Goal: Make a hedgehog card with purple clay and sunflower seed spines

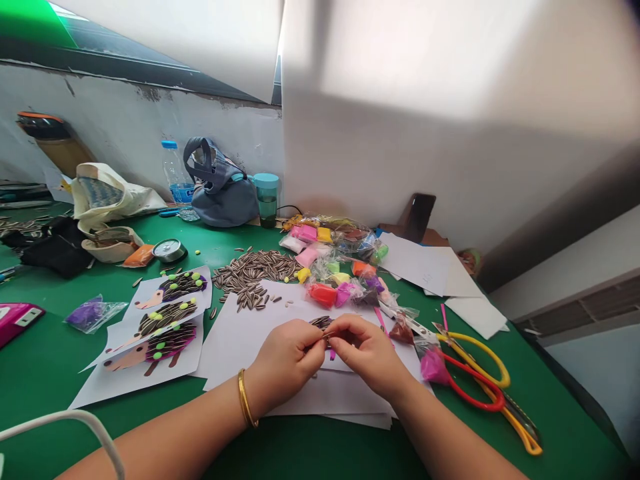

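Observation:
My left hand (293,350) and my right hand (367,350) meet over white paper (240,347), thumbs and fingertips pinched together. Whatever small brownish bit sits between them is too small to name. Partly hidden behind the fingers is a cluster of striped sunflower seeds (321,322) on the paper, with a bit of magenta clay (333,355) by it. Beyond lies a heap of loose sunflower seeds (260,267). To the left, overlapping sheets carry hedgehog pictures (163,347) made of seeds and clay, dotted with green balls.
Bagged coloured clay (323,293) is piled behind my hands. Scissors (475,373) with red and yellow handles lie at the right. Further back are a phone (420,217), a blue-grey bag (225,200), a cup (267,200) and a water bottle (175,173). A white cable (65,415) curves at lower left.

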The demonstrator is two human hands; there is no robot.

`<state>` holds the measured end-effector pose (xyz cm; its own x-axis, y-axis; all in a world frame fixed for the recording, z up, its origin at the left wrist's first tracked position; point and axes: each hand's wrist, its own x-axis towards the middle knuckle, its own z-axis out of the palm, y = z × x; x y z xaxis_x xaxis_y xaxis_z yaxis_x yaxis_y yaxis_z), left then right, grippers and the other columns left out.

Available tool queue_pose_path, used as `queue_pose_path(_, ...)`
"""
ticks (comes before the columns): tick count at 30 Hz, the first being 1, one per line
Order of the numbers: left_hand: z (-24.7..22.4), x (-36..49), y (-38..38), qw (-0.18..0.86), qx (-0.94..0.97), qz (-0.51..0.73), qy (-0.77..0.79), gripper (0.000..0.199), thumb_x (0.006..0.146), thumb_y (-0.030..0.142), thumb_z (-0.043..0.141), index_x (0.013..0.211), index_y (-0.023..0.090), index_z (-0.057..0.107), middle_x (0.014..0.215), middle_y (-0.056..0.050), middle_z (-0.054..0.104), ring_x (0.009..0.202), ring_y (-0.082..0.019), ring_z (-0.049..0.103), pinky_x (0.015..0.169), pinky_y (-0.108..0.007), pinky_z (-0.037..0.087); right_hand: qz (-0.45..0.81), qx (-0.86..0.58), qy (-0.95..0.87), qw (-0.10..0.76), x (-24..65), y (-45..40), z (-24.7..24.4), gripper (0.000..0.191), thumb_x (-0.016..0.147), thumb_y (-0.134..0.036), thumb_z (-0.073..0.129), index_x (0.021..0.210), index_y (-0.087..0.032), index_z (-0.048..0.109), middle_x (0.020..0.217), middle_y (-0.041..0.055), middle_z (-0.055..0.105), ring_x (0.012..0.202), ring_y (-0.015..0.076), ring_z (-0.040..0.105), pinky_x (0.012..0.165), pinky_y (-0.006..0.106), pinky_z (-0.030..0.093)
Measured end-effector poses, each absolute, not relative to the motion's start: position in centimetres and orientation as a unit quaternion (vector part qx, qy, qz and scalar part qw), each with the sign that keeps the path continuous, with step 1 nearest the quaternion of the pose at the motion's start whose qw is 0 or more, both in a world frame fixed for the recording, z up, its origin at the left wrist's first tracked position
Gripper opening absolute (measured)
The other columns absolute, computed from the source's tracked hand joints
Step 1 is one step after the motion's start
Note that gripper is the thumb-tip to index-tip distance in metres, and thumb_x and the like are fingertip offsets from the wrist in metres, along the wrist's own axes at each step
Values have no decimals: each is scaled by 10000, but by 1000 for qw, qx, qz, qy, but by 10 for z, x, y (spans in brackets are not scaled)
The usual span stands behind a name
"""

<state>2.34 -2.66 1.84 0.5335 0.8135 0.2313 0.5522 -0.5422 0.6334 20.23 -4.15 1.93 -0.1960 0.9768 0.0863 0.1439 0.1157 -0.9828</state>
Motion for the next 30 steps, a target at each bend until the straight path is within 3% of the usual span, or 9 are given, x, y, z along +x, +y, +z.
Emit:
queue_pose_path(3, 16, 21, -25, 137, 875, 257, 387, 261, 875, 194, 473, 625, 183, 548, 601, -9, 531, 610, -142, 457, 585, -289, 295, 525, -457, -581, 422, 203, -42, 19, 150, 808, -321, 660, 880, -190, 670, 787, 21, 661, 722, 148, 612, 667, 283, 515)
queue_pose_path(6, 16, 19, -23, 93, 895, 245, 362, 265, 900, 210, 449, 679, 185, 592, 630, -32, 564, 632, -161, 472, 604, -304, 315, 534, -467, -575, 407, 207, -38, 18, 180, 804, -359, 668, 839, -182, 676, 777, 22, 675, 724, 151, 625, 690, 296, 529)
queue_pose_path(13, 18, 7, -5, 163, 849, 265, 426, 298, 963, 307, 382, 843, 195, 631, 829, -56, 642, 823, -199, 542, 759, -322, 392, 424, -556, -558, 447, 237, -17, 21, 208, 734, -331, 682, 878, -181, 679, 816, 39, 704, 744, 173, 650, 686, 312, 538)
queue_pose_path(22, 2, -4, 19, 232, 796, 194, 524, 342, 945, 374, 365, 806, 202, 626, 812, -43, 643, 773, -196, 570, 658, -283, 367, 304, -622, -670, 268, 249, -7, 7, 112, 762, -244, 602, 815, -221, 698, 794, 10, 732, 691, 172, 660, 604, 279, 477)
queue_pose_path(30, 5, -3, 19, 226, 799, 180, 527, 336, 944, 373, 363, 765, 206, 593, 798, -37, 635, 756, -193, 561, 638, -277, 342, 252, -618, -707, 233, 244, -6, 1, 141, 800, -240, 580, 830, -235, 718, 824, 19, 737, 731, 190, 662, 618, 291, 450)
